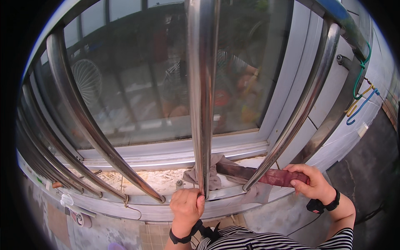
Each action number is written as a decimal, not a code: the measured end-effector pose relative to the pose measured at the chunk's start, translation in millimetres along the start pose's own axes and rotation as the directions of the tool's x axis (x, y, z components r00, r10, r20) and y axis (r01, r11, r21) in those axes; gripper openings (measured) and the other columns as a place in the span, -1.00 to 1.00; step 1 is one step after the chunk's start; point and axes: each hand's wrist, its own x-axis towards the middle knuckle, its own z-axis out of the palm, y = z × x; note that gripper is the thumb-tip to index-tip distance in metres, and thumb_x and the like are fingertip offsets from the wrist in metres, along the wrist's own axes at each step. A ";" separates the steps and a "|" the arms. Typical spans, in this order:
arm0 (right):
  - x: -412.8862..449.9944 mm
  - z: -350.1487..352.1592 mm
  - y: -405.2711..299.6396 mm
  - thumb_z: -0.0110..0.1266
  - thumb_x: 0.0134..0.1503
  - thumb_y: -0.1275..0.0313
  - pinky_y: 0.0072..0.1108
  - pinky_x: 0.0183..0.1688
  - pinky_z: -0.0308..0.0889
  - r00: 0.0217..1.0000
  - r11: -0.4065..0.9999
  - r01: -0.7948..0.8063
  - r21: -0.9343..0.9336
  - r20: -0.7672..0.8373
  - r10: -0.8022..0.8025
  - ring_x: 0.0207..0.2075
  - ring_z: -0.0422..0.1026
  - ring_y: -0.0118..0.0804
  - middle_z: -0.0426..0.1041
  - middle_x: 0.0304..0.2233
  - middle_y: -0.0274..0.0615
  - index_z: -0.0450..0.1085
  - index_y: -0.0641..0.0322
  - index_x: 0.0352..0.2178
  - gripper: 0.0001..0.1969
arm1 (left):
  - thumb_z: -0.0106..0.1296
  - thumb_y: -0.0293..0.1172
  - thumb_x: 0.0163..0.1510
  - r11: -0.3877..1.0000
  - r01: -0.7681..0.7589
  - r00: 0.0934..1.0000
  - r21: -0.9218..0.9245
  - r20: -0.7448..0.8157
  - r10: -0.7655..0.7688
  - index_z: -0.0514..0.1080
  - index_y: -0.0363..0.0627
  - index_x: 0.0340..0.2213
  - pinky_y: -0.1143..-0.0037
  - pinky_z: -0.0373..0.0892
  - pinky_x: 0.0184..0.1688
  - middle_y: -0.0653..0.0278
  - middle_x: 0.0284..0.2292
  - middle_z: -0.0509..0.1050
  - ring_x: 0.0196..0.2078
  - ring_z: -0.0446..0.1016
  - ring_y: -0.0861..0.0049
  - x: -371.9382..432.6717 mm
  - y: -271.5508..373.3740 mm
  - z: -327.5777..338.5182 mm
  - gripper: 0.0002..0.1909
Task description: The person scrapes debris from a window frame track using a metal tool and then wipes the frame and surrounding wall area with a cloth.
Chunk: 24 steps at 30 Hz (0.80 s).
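Observation:
My right hand point(311, 178) grips the near end of a long, flat reddish-brown strip point(265, 175), whose material I cannot tell. The strip runs left behind a stainless steel bar point(293, 125), over the window ledge. At its far end lies a crumpled greyish-mauve cloth point(215, 179), which passes behind the middle steel bar point(203, 103). Part of a similar cloth point(257, 192) hangs over the bottom rail point(226, 195) below the strip. My left hand point(187, 204) is curled at the foot of the middle bar, against the rail; its fingertips are hidden.
Behind the bars is a closed glass window point(150, 78) with reflections. The ledge point(150, 181) looks rough and flaking. Green, yellow and blue hooks or ties point(362, 93) hang at the right. A pink roll point(82, 219) is at lower left; a thin cord point(137, 212) dangles from the rail.

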 end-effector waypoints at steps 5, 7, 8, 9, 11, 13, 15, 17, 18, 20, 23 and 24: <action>13.7 3.9 1.0 -0.06 -0.01 0.61 -0.69 -0.53 0.34 0.997 0.998 0.001 -0.067 0.081 0.004 -0.56 0.39 -0.50 0.39 -0.25 -0.13 0.21 0.31 -0.17 -0.69 | -0.10 -0.30 -0.05 1.000 0.008 1.000 0.005 -0.019 -0.008 0.30 -0.15 -0.61 0.42 0.18 -0.53 0.25 -0.67 0.30 -0.60 0.28 0.30 -0.4 3.1 1.3 -0.80; 20.5 12.9 3.0 -0.08 0.01 0.62 -0.69 -0.53 0.36 0.994 0.998 0.049 -0.026 0.103 -0.046 -0.50 0.43 -0.43 0.38 -0.23 -0.13 0.23 0.31 -0.19 -0.72 | 0.03 -0.29 -0.14 1.000 0.001 1.000 0.029 0.004 -0.001 0.34 -0.12 -0.56 0.45 0.19 -0.53 0.30 -0.65 0.32 -0.60 0.29 0.36 -2.0 2.6 -0.4 -0.82; 24.8 17.8 4.3 -0.08 0.01 0.62 -0.69 -0.53 0.36 0.993 0.998 0.052 -0.023 0.105 -0.049 -0.50 0.43 -0.43 0.38 -0.23 -0.13 0.23 0.31 -0.19 -0.72 | 0.03 -0.29 -0.14 0.999 0.001 1.000 0.033 0.004 -0.001 0.34 -0.12 -0.56 0.45 0.19 -0.53 0.30 -0.65 0.32 -0.60 0.29 0.36 -2.0 2.5 -0.9 -0.82; 29.5 22.8 5.8 -0.08 0.01 0.62 -0.66 -0.52 0.36 0.988 0.993 0.100 -0.064 0.125 -0.092 -0.47 0.44 -0.39 0.39 -0.26 -0.12 0.23 0.31 -0.18 -0.72 | 0.03 -0.29 -0.14 0.999 -0.005 1.000 0.038 -0.001 0.005 0.34 -0.12 -0.57 0.45 0.19 -0.54 0.30 -0.65 0.32 -0.60 0.28 0.36 -1.5 3.0 -0.5 -0.83; 38.7 27.8 10.5 -0.07 -0.01 0.62 -0.55 -0.46 0.35 0.975 0.971 0.182 -0.155 0.156 -0.158 -0.47 0.45 -0.30 0.41 -0.36 -0.09 0.24 0.28 -0.16 -0.69 | 0.03 -0.29 -0.15 0.999 -0.017 1.000 0.043 -0.003 0.017 0.34 -0.12 -0.57 0.45 0.18 -0.54 0.30 -0.65 0.31 -0.61 0.28 0.37 -1.1 3.0 0.3 -0.83; 50.4 36.2 7.6 -0.07 -0.01 0.61 -0.53 -0.43 0.34 0.975 0.976 0.168 -0.139 0.171 -0.143 -0.46 0.45 -0.26 0.41 -0.39 -0.08 0.24 0.27 -0.15 -0.67 | 0.03 -0.30 -0.14 0.998 -0.008 1.000 0.062 -0.004 0.008 0.34 -0.12 -0.58 0.45 0.19 -0.54 0.30 -0.65 0.32 -0.61 0.29 0.36 -2.3 3.6 4.5 -0.83; 60.4 43.3 13.6 -0.07 -0.02 0.60 -0.50 -0.39 0.33 0.977 0.982 0.145 -0.124 0.174 -0.122 -0.45 0.45 -0.21 0.41 -0.41 -0.07 0.24 0.26 -0.14 -0.66 | 0.03 -0.30 -0.14 0.998 -0.005 1.000 0.061 -0.002 0.005 0.34 -0.11 -0.58 0.44 0.19 -0.53 0.30 -0.65 0.32 -0.60 0.29 0.35 -3.1 4.0 4.8 -0.84; 67.2 43.9 29.5 -0.08 -0.02 0.59 -0.49 -0.35 0.33 0.917 0.883 0.398 -0.249 0.143 -0.373 -0.42 0.42 -0.07 0.40 -0.34 -0.04 0.25 0.27 -0.14 -0.66 | 0.03 -0.30 -0.14 0.998 0.009 1.000 0.061 0.005 -0.009 0.33 -0.10 -0.59 0.44 0.20 -0.52 0.29 -0.64 0.33 -0.59 0.31 0.34 -2.4 4.7 5.6 -0.84; 65.3 43.7 27.8 -0.08 -0.02 0.59 -0.49 -0.35 0.33 0.919 0.886 0.394 -0.245 0.137 -0.371 -0.42 0.42 -0.07 0.40 -0.34 -0.04 0.25 0.27 -0.14 -0.66 | 0.03 -0.30 -0.14 0.998 0.005 1.000 0.061 0.012 -0.006 0.33 -0.10 -0.59 0.44 0.20 -0.52 0.29 -0.64 0.33 -0.59 0.31 0.34 -2.6 4.0 4.7 -0.84; 56.8 42.0 18.0 -0.07 -0.04 0.60 -0.47 -0.31 0.33 0.915 0.873 0.400 -0.281 0.170 -0.365 -0.36 0.38 0.00 0.38 -0.27 -0.02 0.25 0.28 -0.15 -0.66 | 0.02 -0.30 -0.14 0.997 0.015 1.000 0.072 0.015 -0.016 0.33 -0.09 -0.59 0.44 0.20 -0.52 0.29 -0.64 0.34 -0.58 0.31 0.34 -3.5 3.3 3.9 -0.84; 36.1 29.1 17.6 -0.06 -0.06 0.62 -0.46 -0.31 0.34 0.906 0.832 0.422 -0.361 0.144 -0.398 -0.34 0.39 -0.01 0.37 -0.26 -0.05 0.27 0.30 -0.20 -0.69 | 0.02 -0.29 -0.13 0.998 0.016 1.000 0.053 0.008 -0.016 0.33 -0.09 -0.59 0.43 0.20 -0.52 0.29 -0.63 0.33 -0.58 0.31 0.34 -4.4 3.0 2.2 -0.84; 28.7 24.6 20.7 -0.05 -0.07 0.63 -0.47 -0.32 0.35 0.900 0.801 0.427 -0.419 0.108 -0.423 -0.33 0.39 -0.02 0.38 -0.26 -0.05 0.28 0.31 -0.22 -0.71 | 0.02 -0.29 -0.13 0.998 0.019 1.000 0.058 0.009 -0.020 0.33 -0.09 -0.59 0.43 0.20 -0.52 0.29 -0.63 0.33 -0.58 0.31 0.34 -3.9 3.7 2.6 -0.84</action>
